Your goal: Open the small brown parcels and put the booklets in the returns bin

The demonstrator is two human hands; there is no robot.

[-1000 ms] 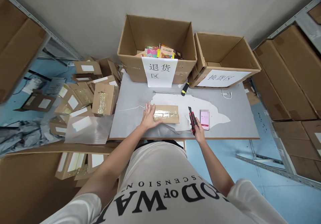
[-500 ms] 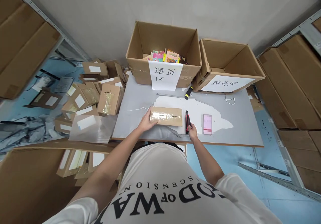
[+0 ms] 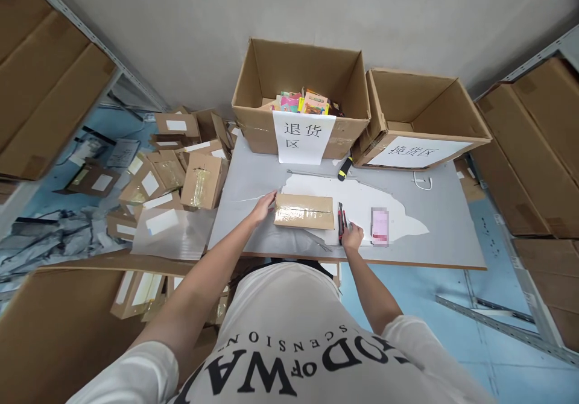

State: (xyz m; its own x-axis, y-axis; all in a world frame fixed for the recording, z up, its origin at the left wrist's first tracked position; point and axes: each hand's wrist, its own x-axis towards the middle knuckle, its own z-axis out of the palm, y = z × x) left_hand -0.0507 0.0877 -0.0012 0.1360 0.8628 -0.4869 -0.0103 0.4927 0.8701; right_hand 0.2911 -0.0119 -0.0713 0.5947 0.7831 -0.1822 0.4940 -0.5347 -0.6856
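A small taped cardboard box (image 3: pixel 304 212) lies lengthwise on the table in front of me. My left hand (image 3: pixel 264 207) is at the box's left end, fingers stretched out and not wrapped round it; whether the fingertips touch the box is hard to tell. Just off the box's right end is a red and black box cutter (image 3: pixel 341 223), its tip pointing away from me. My right hand (image 3: pixel 353 236) has its fingers closed round the cutter's near end. To the right of that hand lies a pink blurred rectangle (image 3: pixel 380 226).
At the table's back stand a large carton (image 3: pixel 253 132) holding colourful booklets and another open carton (image 3: pixel 429 129), both with paper signs. A yellow and black cutter (image 3: pixel 345 169) lies before them. Parcels (image 3: pixel 201 181) are heaped at the left. Shelved cartons (image 3: pixel 520 151) flank the right side.
My left hand has loosened from the box and drawn back to its left end. My right hand stays at the box cutter, its fingers slightly shifted. The view has moved a little.
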